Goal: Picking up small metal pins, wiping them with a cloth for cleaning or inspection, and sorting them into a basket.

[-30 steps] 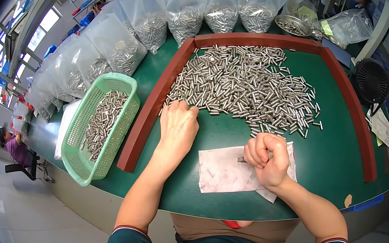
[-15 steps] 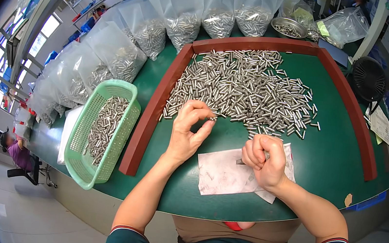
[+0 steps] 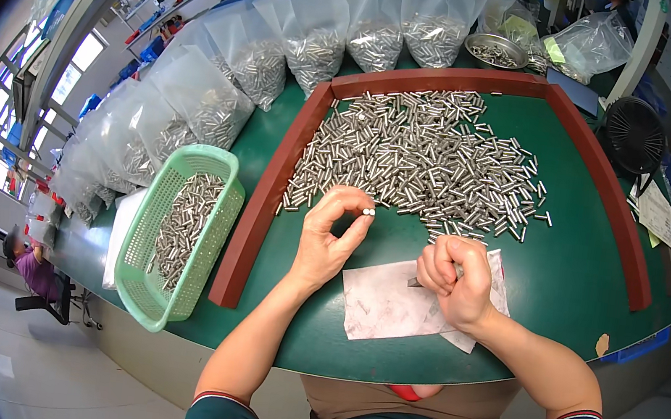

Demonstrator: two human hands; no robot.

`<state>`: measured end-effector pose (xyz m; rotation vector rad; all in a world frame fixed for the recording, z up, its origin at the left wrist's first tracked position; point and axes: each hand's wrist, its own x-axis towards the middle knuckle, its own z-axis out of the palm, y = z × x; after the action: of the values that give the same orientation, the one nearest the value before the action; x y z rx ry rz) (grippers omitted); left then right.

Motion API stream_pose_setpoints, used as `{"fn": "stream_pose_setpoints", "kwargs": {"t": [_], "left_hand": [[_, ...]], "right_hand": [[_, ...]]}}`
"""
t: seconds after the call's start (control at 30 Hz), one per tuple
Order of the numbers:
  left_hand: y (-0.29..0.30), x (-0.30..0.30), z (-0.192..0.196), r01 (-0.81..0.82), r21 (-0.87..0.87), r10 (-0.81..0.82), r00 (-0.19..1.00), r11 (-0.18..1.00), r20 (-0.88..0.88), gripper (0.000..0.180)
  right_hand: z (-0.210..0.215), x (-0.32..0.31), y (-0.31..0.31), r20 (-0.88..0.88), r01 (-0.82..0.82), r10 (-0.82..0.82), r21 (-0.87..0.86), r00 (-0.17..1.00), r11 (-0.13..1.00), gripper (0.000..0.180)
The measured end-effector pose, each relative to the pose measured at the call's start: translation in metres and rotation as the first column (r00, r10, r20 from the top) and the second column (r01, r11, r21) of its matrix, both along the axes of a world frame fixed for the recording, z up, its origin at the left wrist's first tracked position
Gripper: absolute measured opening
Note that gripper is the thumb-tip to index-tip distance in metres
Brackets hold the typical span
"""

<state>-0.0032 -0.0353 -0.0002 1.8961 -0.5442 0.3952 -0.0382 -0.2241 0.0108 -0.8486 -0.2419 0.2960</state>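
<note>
My left hand (image 3: 330, 238) pinches short metal pins (image 3: 368, 212) between thumb and forefinger. Their bright round ends show at the fingertips; I cannot tell exactly how many there are. Just beyond lies a broad, loose pile of the same silvery pins (image 3: 420, 149) on the green tabletop (image 3: 571, 283). My right hand (image 3: 457, 278) is closed in a fist above a smudged white sheet (image 3: 379, 300). From the fist's left side pokes a dark grey tip (image 3: 414, 283); the rest of that object is hidden by the fingers.
A red-brown raised border (image 3: 252, 232) frames the pile on the left, back and right. Outside it on the left stands a green plastic basket (image 3: 126, 254) holding more pins. Clear bags of pins (image 3: 315, 41) line the back, near a metal bowl (image 3: 496, 51) and a black fan (image 3: 633, 134).
My left hand has come slightly nearer to me and turned, so the pin ends now face up brightly. My right hand stays in place, still closed.
</note>
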Motion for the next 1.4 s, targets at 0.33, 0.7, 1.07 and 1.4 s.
{"fn": "stream_pose_setpoints", "kwargs": {"t": [0.33,0.7,1.07,1.4], "left_hand": [[-0.013,-0.022,0.014,-0.131,-0.758,-0.550,0.612,0.638,-0.569,0.009],[-0.029,-0.044,0.022,0.256,0.424,-0.062,0.906,0.869,-0.419,0.008],[-0.034,-0.048,0.017,0.199,0.459,-0.059,0.951,0.866,-0.302,0.010],[-0.035,-0.048,0.019,0.173,0.458,-0.021,0.948,0.872,-0.319,0.010]], "right_hand": [[-0.002,-0.001,0.000,-0.008,-0.022,0.022,0.003,1.000,1.000,0.033],[0.002,0.001,-0.007,0.069,0.001,-0.006,0.065,0.998,0.998,0.037],[-0.007,-0.003,-0.005,0.020,0.015,-0.016,0.086,1.000,0.996,0.037],[-0.005,-0.002,-0.004,0.030,0.006,-0.008,0.068,1.000,0.998,0.038]]}}
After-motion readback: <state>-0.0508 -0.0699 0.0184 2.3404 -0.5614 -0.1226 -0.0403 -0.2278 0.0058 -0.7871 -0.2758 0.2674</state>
